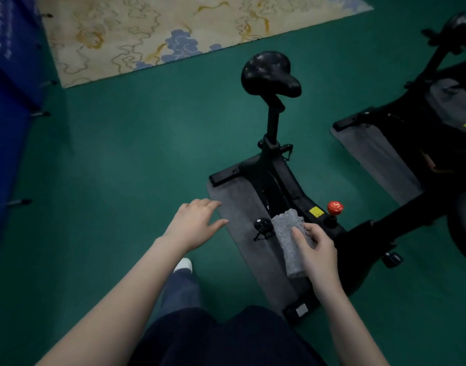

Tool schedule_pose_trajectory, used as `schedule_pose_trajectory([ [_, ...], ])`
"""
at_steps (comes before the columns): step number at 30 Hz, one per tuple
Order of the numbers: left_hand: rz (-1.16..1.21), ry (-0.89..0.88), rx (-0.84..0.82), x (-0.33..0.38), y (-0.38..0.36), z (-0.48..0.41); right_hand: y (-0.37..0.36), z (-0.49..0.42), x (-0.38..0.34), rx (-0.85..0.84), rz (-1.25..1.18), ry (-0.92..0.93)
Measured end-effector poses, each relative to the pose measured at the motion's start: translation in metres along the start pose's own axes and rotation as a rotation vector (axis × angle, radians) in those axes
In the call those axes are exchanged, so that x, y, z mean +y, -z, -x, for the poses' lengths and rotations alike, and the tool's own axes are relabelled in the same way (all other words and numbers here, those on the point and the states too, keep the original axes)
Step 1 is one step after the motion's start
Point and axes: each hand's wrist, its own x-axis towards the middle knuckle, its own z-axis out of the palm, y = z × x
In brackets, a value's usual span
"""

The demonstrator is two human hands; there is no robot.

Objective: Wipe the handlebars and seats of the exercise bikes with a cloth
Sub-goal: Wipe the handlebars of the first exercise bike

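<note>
Over the frame of the near black exercise bike (274, 175), just beside its round red knob (335, 207), the right hand (316, 249) grips a nubby grey microfibre cloth (288, 223), thumb and fingers curled round its middle, ends free. The cloth looks light, soft and floppy with a grippy pile; better bunched in the palm than held by a corner. The left hand (195, 223) hovers apart, fingers loose and spread, holding nothing. The glossy black padded saddle seat (270, 72) stands on its post well ahead; smooth, probably slick. Handlebars can't be made out. Flat dark grey mat (237, 207) under bike, matte green floor (121, 154), second black bike (411, 143) at right, cream patterned rug (173, 30) beyond.
</note>
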Motion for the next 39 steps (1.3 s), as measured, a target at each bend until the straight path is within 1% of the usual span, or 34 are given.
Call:
schedule_pose_trajectory([
  [2, -0.022, -0.048, -0.001, -0.013, 0.016, -0.015, -0.011, 0.003, -0.013, 0.059, 0.039, 0.001],
  [5, -0.085, -0.181, -0.003, -0.035, 0.043, -0.049, -0.030, 0.004, -0.030, 0.248, 0.032, -0.054],
  [7, -0.091, -0.228, 0.004, -0.037, 0.053, -0.065, -0.034, 0.012, -0.038, 0.288, 0.035, -0.075],
  [11, -0.082, -0.392, -0.015, -0.023, 0.066, -0.100, -0.038, 0.022, -0.041, 0.457, -0.005, -0.185],
  [13, -0.073, -0.450, -0.018, -0.013, 0.069, -0.113, -0.038, 0.026, -0.043, 0.509, -0.009, -0.208],
  [18, -0.096, -0.627, -0.050, 0.033, 0.070, -0.158, -0.024, 0.018, -0.046, 0.690, -0.032, -0.264],
  [22, -0.118, -0.730, -0.067, 0.075, 0.072, -0.187, -0.010, -0.003, -0.042, 0.807, -0.074, -0.293],
  [27, -0.124, -0.834, -0.078, 0.120, 0.076, -0.214, 0.005, -0.033, -0.046, 0.877, -0.125, -0.293],
  [32, -0.133, -0.951, -0.094, 0.165, 0.078, -0.233, 0.017, -0.053, -0.049, 0.946, -0.091, -0.277],
  [39, -0.145, -1.133, -0.145, 0.224, 0.083, -0.259, 0.026, -0.076, -0.067, 1.085, -0.131, -0.261],
])
